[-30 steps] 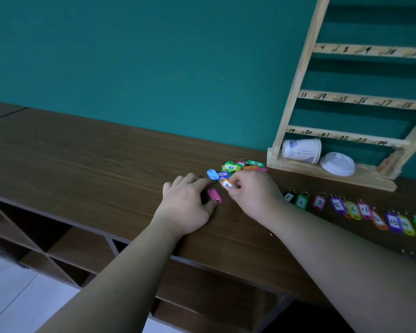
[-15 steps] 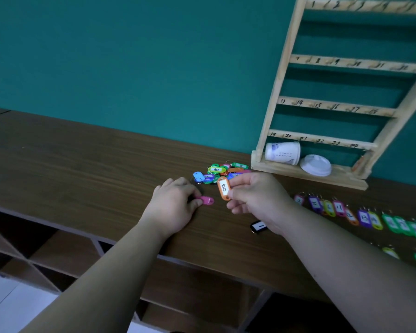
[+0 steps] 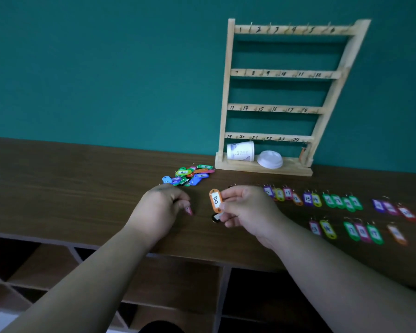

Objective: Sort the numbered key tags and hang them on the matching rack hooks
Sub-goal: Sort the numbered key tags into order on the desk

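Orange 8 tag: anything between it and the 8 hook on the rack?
Nothing visible. The right hand pinches the orange 8 tag; the 8 hook on the second rail of the rack looks bare. The paper cup and lid lie on the rack base, below the rails. The left hand grips a pink tag, off to the side.

Orange key tag point(image 3: 215, 200) marked 8, upright, pinched by the right hand point(image 3: 247, 209), with a black tag point(image 3: 216, 218) lying just below it; a pink tag point(image 3: 189, 210) peeks from the curled fingers of the left hand point(image 3: 159, 207). Unsorted tags form a pile point(image 3: 189, 175) left of the rack point(image 3: 226, 92), whose four hook rails are numbered 1 to 24. Others lie flat in two rows point(image 3: 332, 200) before it.
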